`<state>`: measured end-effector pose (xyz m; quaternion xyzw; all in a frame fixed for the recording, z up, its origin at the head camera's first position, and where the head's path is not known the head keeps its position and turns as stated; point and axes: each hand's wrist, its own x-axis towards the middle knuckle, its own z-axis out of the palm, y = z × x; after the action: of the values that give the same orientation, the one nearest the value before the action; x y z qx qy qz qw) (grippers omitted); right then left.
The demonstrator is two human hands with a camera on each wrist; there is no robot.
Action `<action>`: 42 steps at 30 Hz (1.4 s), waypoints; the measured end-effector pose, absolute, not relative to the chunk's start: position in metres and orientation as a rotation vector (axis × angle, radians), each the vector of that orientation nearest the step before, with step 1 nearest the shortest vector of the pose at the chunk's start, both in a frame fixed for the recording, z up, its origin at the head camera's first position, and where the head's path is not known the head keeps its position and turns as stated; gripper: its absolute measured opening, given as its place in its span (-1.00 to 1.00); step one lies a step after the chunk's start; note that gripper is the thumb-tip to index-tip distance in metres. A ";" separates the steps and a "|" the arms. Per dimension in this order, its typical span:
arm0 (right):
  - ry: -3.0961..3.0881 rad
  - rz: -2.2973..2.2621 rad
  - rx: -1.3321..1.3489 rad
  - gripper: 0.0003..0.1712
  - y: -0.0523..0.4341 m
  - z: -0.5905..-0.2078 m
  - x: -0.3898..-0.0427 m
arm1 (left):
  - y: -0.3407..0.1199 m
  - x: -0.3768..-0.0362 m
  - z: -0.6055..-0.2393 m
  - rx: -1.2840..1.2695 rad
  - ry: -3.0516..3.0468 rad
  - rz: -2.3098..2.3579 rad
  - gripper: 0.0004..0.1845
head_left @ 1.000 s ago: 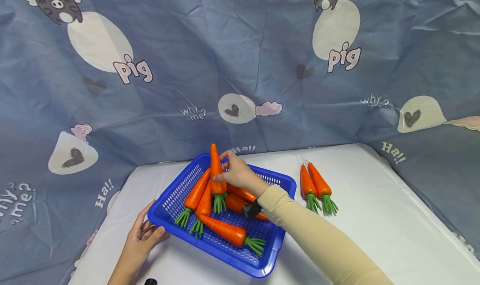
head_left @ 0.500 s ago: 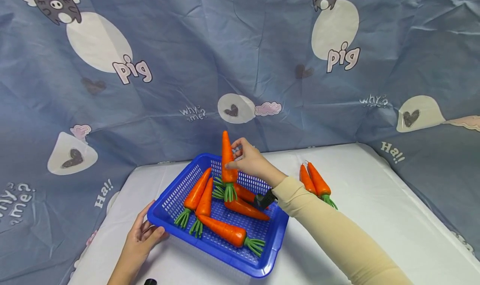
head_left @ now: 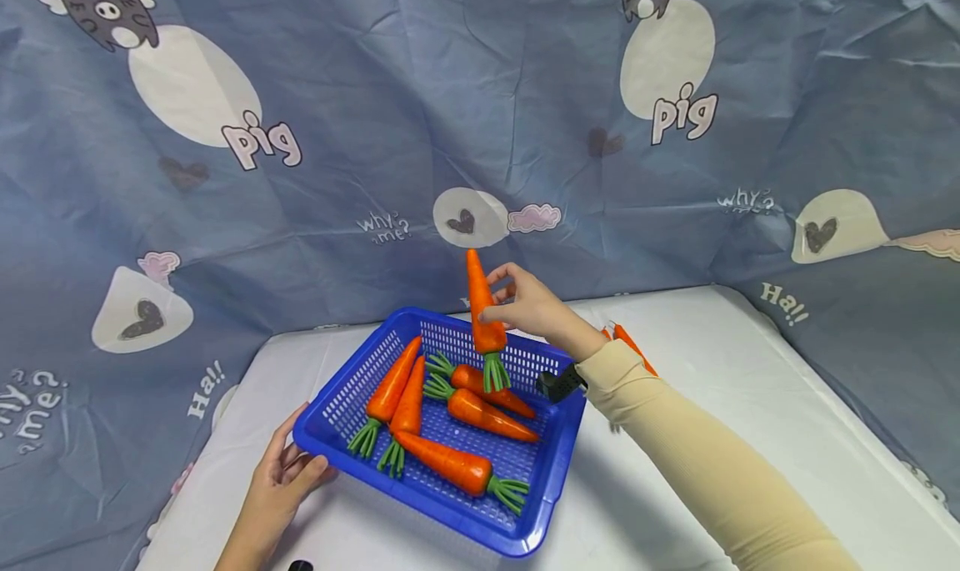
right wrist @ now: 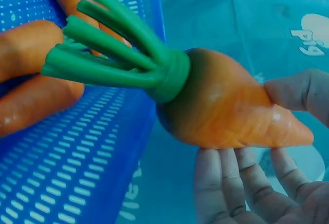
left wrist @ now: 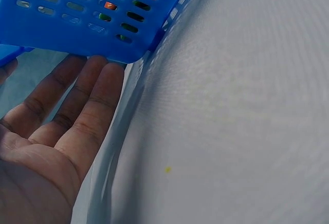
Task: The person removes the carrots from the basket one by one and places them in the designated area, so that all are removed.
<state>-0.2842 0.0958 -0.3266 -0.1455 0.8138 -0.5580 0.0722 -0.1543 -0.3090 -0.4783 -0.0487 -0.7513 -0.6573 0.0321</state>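
The left hand (head_left: 279,481), fingers straight, steadies the blue basket's (head_left: 341,392) near-left corner on the white table (head_left: 750,404). The right hand (head_left: 534,306) pinches a toy carrot (head_left: 482,308), tip up, now lifted clear above the basket's far rim and carried rightward, probably toward the carrots (head_left: 626,342) half-hidden behind the sleeve.

- 1 blue basket (head_left: 557,457)
- 5 carrots in basket (head_left: 446,463)
- 1 carrot held above it (head_left: 483,321)
- at least 1 carrot on tabletop (head_left: 628,343), mostly hidden behind the sleeve
- 2 hands in view
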 end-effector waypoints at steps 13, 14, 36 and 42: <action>2.421 -1.700 -0.363 -0.34 0.127 -0.318 -0.287 | -0.308 -0.154 -0.478 -0.138 -2.310 -2.015 -0.18; 2.417 -1.703 -0.355 -0.34 0.129 -0.317 -0.287 | -0.307 -0.154 -0.479 -0.142 -2.308 -2.014 -0.18; 2.507 -1.646 -0.128 -0.26 0.215 -0.309 -0.292 | -0.305 -0.157 -0.480 -0.173 -2.313 -2.019 -0.21; 2.522 -1.633 -0.064 -0.24 0.235 -0.327 -0.296 | -0.308 -0.154 -0.480 -0.160 -2.308 -2.029 -0.21</action>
<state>-0.2956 0.2346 -0.3268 -0.0212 0.8373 -0.5420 0.0681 -0.1536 -0.3080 -0.4801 -0.0519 -0.7496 -0.6591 0.0320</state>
